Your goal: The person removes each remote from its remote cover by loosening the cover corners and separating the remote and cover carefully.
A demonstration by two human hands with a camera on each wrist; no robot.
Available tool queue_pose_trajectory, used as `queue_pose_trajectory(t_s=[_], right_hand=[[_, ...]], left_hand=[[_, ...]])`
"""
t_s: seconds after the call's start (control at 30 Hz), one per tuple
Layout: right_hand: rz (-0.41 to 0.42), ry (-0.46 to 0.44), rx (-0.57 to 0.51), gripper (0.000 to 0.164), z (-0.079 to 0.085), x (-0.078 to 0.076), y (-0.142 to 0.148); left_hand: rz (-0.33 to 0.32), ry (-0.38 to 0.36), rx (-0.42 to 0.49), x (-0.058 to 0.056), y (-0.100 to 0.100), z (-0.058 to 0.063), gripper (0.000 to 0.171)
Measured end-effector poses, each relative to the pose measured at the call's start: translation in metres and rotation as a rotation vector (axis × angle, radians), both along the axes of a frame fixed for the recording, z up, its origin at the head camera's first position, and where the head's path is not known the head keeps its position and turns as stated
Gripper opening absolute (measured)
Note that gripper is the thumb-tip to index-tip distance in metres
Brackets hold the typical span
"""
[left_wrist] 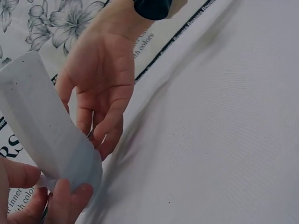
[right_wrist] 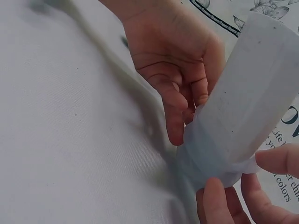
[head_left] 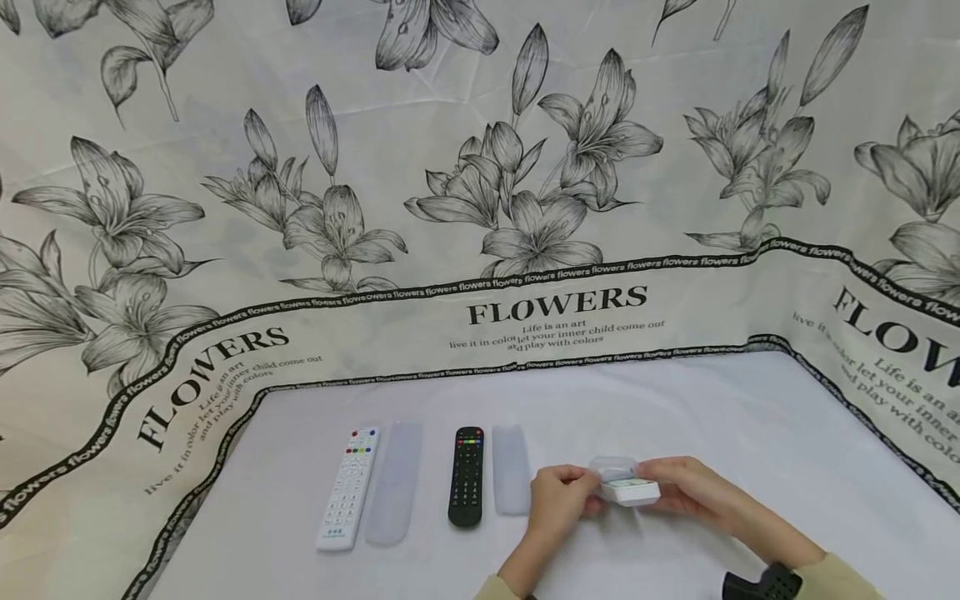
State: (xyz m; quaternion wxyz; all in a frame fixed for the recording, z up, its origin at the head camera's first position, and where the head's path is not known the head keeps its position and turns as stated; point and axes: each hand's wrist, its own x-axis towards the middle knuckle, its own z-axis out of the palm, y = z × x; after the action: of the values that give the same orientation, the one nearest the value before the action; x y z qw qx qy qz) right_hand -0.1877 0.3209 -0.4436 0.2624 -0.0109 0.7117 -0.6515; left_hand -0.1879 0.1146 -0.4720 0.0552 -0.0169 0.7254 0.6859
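Both hands hold a white remote control (head_left: 632, 493) whose far end sits in a soft translucent remote cover (head_left: 611, 464). My left hand (head_left: 558, 504) pinches the cover at its left side, near the opening. On the other side my right hand (head_left: 693, 492) has its thumb and fingers at the cover's edge. In the right wrist view the cover (right_wrist: 205, 151) wraps the lower end of the remote (right_wrist: 254, 84), and the rest of the remote sticks out bare. The left wrist view shows the remote's smooth underside (left_wrist: 42, 107) tilted between the hands; its button face is hidden there.
Left of the hands lie another white remote (head_left: 348, 492), a translucent cover (head_left: 395, 483), a black remote (head_left: 467, 477) and a smaller translucent cover (head_left: 512, 471), side by side on the white tablecloth (head_left: 285, 467). A flower-printed curtain (head_left: 555, 329) rises behind and around the table.
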Motion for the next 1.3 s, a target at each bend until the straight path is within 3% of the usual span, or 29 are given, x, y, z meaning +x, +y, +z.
queue_pose_trajectory(t_s=[0.17,0.3,0.43,0.53,0.7,0.83,1.0,1.2,1.3], right_hand=[[-0.014,0.007,0.027,0.056,0.001,-0.003,0.001],[-0.019,0.007,0.006,0.046,0.001,-0.004,0.003],[-0.023,0.042,-0.002,0.038,0.0,-0.003,0.004],[-0.064,0.088,0.051,0.038,0.0,-0.003,0.003],[-0.146,0.116,0.157,0.045,-0.001,-0.006,-0.001],[-0.192,0.123,0.185,0.045,-0.003,-0.009,-0.005],[-0.226,0.179,0.194,0.038,-0.005,-0.009,-0.01],[-0.288,0.245,0.209,0.033,-0.003,-0.008,-0.017],[-0.317,0.277,0.231,0.035,-0.002,-0.009,-0.019]], left_hand=[[0.029,0.011,0.012,-0.001,0.003,0.001,0.01],[0.039,0.019,0.01,-0.002,0.004,0.002,0.012],[0.006,0.005,0.022,-0.004,0.003,0.002,0.014],[-0.029,-0.003,0.025,-0.006,0.002,0.003,0.013],[-0.049,0.049,-0.074,-0.006,0.003,0.005,0.013],[0.006,0.103,-0.145,-0.006,0.005,0.006,0.014],[0.082,0.122,-0.132,-0.007,0.007,0.006,0.013],[0.164,0.045,-0.081,-0.01,0.011,0.001,0.025],[0.139,-0.003,-0.06,-0.01,0.011,0.001,0.031]])
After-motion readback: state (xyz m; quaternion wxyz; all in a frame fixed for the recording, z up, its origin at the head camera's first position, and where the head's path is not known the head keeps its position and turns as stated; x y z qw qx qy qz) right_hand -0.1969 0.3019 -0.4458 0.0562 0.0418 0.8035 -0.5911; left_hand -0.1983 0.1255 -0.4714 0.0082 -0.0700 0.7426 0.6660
